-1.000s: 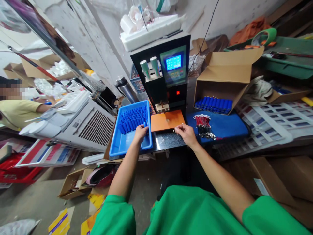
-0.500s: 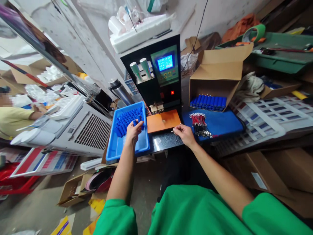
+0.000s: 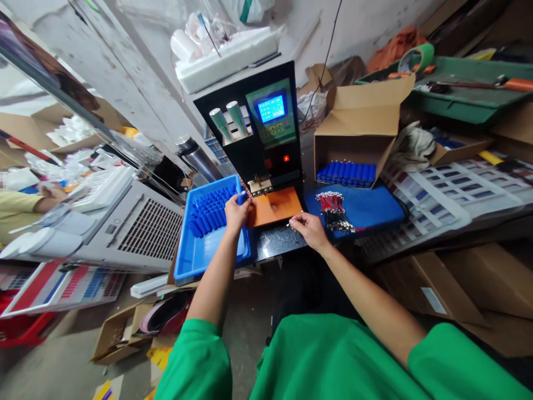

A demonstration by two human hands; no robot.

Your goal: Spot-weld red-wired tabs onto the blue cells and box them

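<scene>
Between the fingers of my left hand [image 3: 237, 213] is a blue cylindrical battery cell [image 3: 242, 196], held over the right rim of a blue plastic tray [image 3: 189, 261]. Many more blue cells [image 3: 210, 211] lie in that tray. My right hand [image 3: 308, 229] is pinched on a small wire lead with a white end [image 3: 289, 224], just in front of the orange plate [image 3: 275, 208]. Behind the plate stands a black spot-welding machine [image 3: 270, 155] with a lit blue screen. A bundle of red and black wire leads [image 3: 333, 211] lies right of my right hand on a blue pad [image 3: 366, 208].
Right of the machine, an open cardboard box [image 3: 353, 122] holds rows of blue cells. A metal flask [image 3: 200, 158] stands behind the tray. Farther left are a grey vented unit [image 3: 141, 222] and another person's arm [image 3: 25, 205]. A green tray [image 3: 466, 100] sits at the back right.
My left hand has moved right with the cell, from above the tray's cells to the tray's edge beside the orange plate. My right hand keeps its pinch in nearly the same place.
</scene>
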